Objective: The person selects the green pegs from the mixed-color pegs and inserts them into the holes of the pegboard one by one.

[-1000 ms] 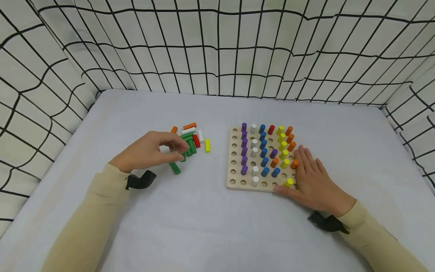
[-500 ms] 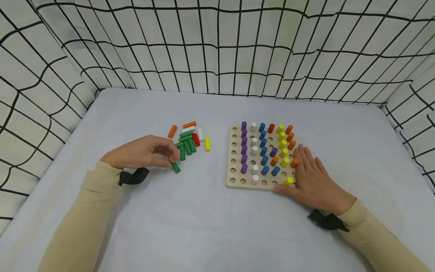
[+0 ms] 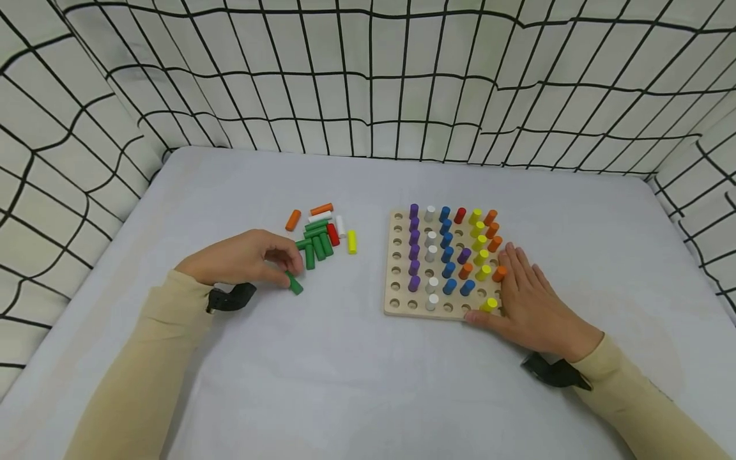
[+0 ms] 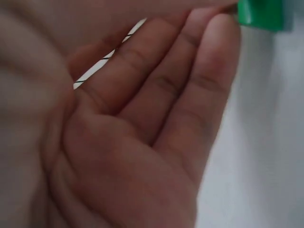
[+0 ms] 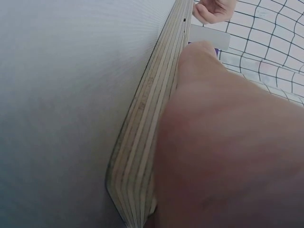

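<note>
In the head view my left hand [image 3: 253,259] pinches one end of a green peg [image 3: 294,283] between thumb and fingers, low over the white cloth. The left wrist view shows that green peg [image 4: 260,14] at the fingertips, mostly cut off by the frame. My right hand [image 3: 535,306] lies with straight fingers along the right side of a wooden pegboard [image 3: 402,313], its thumb at the front edge. Purple, white, blue, red, yellow and orange pegs stand upright in the board, among several bare holes. The board's layered side [image 5: 142,118] shows beside the thumb in the right wrist view.
Just beyond the left hand lies a loose pile of pegs [image 3: 320,245]: green, white, red and orange, with a yellow peg [image 3: 352,242] at its right. A black wire grid [image 3: 368,76] walls the table's back and sides.
My left hand has drawn back from the pile toward the nearest green peg and taken its end, and that peg has turned slightly. The right hand stays at the pegboard.
</note>
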`<state>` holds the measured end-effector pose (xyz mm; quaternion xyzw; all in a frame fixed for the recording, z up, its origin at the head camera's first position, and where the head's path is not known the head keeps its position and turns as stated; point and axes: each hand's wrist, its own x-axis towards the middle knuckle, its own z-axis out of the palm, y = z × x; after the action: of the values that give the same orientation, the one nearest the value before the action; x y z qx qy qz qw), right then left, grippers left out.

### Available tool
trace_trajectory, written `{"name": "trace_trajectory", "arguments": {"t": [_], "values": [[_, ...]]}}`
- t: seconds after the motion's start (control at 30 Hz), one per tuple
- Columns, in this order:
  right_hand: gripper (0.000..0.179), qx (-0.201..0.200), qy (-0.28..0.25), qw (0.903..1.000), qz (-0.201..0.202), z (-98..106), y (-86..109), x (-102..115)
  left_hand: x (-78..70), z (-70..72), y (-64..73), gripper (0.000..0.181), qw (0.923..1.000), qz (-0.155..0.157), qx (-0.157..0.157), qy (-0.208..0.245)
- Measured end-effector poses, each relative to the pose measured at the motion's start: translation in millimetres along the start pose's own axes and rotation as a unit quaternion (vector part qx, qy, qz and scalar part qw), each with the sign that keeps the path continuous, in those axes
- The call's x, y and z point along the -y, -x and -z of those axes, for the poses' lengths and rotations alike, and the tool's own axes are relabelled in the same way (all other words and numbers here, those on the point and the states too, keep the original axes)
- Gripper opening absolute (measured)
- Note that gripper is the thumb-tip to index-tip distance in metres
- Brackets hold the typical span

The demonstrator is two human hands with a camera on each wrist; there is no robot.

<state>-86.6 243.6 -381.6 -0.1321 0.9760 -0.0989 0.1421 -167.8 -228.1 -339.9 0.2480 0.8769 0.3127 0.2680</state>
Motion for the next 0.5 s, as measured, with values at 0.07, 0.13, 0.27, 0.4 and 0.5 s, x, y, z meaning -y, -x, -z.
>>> {"name": "trace_trajectory", "arguments": {"t": [0.07,0.13,0.27,0.4,0.5], "values": [[0.130,0.000,0.000,1.0000,0.000,0.1,0.2,-0.1,-0.2,-0.7,-0.7,0.017,1.0000,0.001,0.008,0.000],[0.130,0.000,-0.001,1.0000,0.000,0.5,0.5,-0.1,0.1,-1.0,-1.0,0.018,0.9999,0.005,0.012,-0.002],[0.130,0.002,-0.006,1.0000,0.001,1.5,1.3,0.4,1.2,-2.8,-3.7,0.023,0.9998,0.008,0.015,-0.010],[0.130,0.004,-0.007,1.0000,0.002,2.3,1.5,0.9,0.3,-6.4,-7.5,0.028,0.9996,0.004,0.017,-0.023],[0.130,0.006,-0.007,1.0000,0.002,2.3,1.1,1.2,-2.0,-9.0,-8.5,0.027,0.9995,-0.005,0.019,-0.025]]}}
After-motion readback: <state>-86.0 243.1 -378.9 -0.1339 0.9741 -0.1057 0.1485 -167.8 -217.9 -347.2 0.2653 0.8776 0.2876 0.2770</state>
